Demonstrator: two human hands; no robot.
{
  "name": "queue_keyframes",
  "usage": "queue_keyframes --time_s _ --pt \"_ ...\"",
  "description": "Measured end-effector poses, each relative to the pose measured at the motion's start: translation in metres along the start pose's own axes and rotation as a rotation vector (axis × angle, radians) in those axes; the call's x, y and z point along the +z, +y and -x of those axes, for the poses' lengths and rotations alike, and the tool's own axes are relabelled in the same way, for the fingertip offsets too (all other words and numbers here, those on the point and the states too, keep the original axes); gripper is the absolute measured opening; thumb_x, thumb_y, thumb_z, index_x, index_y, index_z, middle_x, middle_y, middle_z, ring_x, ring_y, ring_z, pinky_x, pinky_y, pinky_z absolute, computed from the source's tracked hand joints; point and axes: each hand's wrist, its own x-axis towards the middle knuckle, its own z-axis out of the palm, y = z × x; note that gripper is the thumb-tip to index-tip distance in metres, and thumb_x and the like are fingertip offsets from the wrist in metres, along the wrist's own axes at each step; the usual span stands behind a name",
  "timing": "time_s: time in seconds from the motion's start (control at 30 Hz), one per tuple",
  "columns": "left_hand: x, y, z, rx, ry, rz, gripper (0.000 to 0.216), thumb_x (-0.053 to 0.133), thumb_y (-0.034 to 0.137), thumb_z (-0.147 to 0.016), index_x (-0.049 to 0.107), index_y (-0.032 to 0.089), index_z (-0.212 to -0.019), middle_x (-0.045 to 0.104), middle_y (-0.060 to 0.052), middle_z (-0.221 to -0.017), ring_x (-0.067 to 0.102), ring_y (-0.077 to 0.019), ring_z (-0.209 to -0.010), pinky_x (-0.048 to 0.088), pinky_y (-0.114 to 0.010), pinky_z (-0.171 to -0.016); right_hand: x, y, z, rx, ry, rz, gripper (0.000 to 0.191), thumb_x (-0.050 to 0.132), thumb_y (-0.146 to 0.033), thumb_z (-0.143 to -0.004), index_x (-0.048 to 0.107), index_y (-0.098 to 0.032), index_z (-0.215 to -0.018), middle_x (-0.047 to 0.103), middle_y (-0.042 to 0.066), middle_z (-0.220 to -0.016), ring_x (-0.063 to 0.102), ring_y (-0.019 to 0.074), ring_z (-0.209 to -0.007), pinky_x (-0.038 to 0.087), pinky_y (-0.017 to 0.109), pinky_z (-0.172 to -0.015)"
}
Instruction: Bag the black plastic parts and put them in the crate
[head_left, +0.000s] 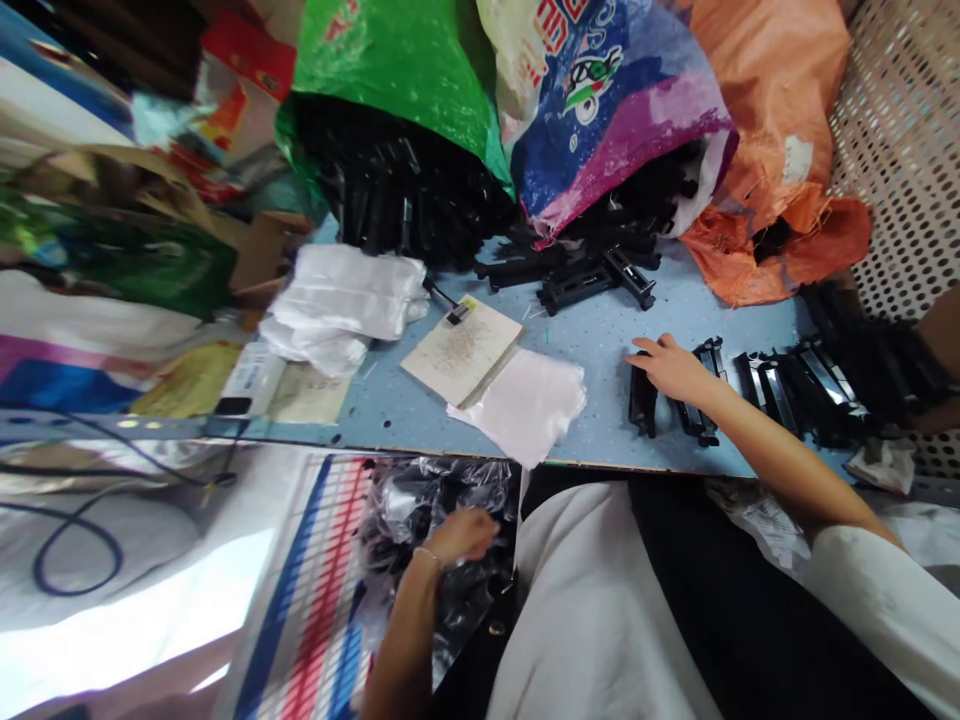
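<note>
My right hand (667, 368) is over the row of parts at the table's front right. Its fingertips are closed on the upper end of a black plastic part (643, 402), a long narrow piece. Just right of it, partly under my wrist, lies another such part (697, 424). Below the table's edge, my left hand (463, 535) hovers over a striped woven bag (307, 590) filled with black parts in clear plastic bags (420, 495). Its fingers are loosely apart, slightly blurred, and nothing shows in them.
Black parts spill from a green sack (397, 60) and a blue-purple sack (622, 110) at the back. White plastic bags (352, 290), a square board (461, 350) and pale sheets (525, 400) lie mid-table. An orange sack (772, 130) and perforated basket (907, 150) stand right.
</note>
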Motion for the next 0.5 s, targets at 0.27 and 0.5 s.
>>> queue_keyframes --time_s 0.27,0.5 --pt "0.008 0.14 -0.086 0.669 0.782 -0.247 0.011 0.062 0.017 -0.084 0.069 0.016 -0.076 0.066 -0.012 -0.095 0.064 -0.0233 -0.092 0.053 -0.038 -0.085 -0.014 0.017 -0.001 -0.019 -0.065 -0.162 0.024 0.058 -0.012 -0.087 0.073 -0.018 -0.105 0.072 0.01 -0.107 0.059 0.0251 -0.103 0.043 0.033 -0.088" --pt "-0.013 0.125 -0.107 0.455 0.581 0.176 0.013 0.067 0.029 -0.079 0.061 0.018 -0.08 0.059 0.003 -0.063 0.056 -0.0133 -0.058 0.045 -0.025 -0.057 0.001 -0.014 0.033 0.357 0.048 -1.4 0.032 0.063 -0.048 -0.083 0.07 -0.017 -0.088 0.062 0.0 -0.065 0.047 0.0104 -0.05 0.037 0.024 -0.051"
